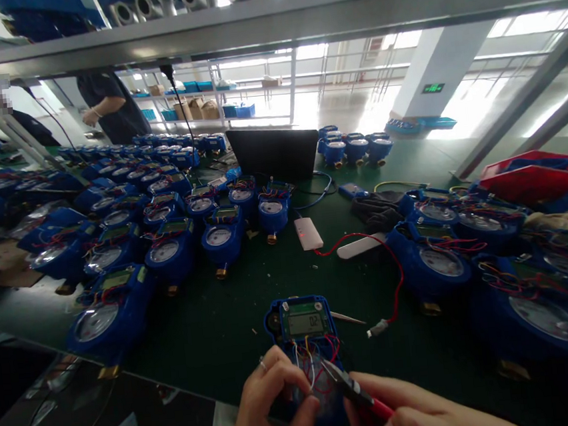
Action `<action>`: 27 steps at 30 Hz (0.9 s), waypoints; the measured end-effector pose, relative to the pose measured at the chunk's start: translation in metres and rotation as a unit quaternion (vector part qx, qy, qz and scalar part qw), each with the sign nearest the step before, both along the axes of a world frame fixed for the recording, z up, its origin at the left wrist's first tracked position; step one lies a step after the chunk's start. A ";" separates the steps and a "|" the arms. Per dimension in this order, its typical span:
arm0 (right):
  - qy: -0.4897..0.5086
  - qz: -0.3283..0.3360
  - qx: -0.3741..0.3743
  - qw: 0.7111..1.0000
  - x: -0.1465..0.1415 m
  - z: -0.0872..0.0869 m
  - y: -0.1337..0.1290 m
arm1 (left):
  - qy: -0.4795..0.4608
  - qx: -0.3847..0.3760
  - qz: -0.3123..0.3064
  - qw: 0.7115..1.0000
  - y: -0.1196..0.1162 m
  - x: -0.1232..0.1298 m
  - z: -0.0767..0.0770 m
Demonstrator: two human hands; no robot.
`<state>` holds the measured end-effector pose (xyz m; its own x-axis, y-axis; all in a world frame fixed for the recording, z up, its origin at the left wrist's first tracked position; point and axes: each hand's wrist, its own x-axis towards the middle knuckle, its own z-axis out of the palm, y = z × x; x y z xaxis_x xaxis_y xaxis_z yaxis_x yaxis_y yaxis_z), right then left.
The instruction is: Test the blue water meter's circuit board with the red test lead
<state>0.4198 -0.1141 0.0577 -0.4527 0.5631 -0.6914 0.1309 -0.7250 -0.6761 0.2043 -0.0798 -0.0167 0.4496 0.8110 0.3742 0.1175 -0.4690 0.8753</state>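
Hands, two, close together over the open meter. Left hand (272,405): thumb and fingertip pinched together on a white wire (312,374). Right hand (408,408): closed around red-handled cutters (370,400), tips among the wires of the open meter.

Far left, beyond the open meter: one person (112,109), dark shirt, forearm bent.
Left of the open meter: rows of blue meters (166,251), clear round windows, coloured wires, on the green counter (242,304).
Beyond it: black panel (275,153), upright.
Landmark: open meter (305,325), blue, before the person, display lit with "0.2", wires loose.
Just right of it: thin pointed tool (348,317).
Beyond it, to the right: white box (309,233), red cable (398,269) with pale connector (378,328), white strip (361,246).
Far right of it: further blue meters (441,261); red bin (536,178).
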 end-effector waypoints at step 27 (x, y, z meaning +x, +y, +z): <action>-0.039 0.036 0.013 0.999 -0.004 -0.005 0.008 | -0.007 -0.074 -0.037 0.997 -0.006 -0.009 -0.001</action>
<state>0.4154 -0.1059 0.0532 -0.4371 0.5494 -0.7121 0.2348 -0.6946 -0.6800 0.1951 -0.0853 -0.0177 0.5063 0.8225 0.2594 0.0748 -0.3415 0.9369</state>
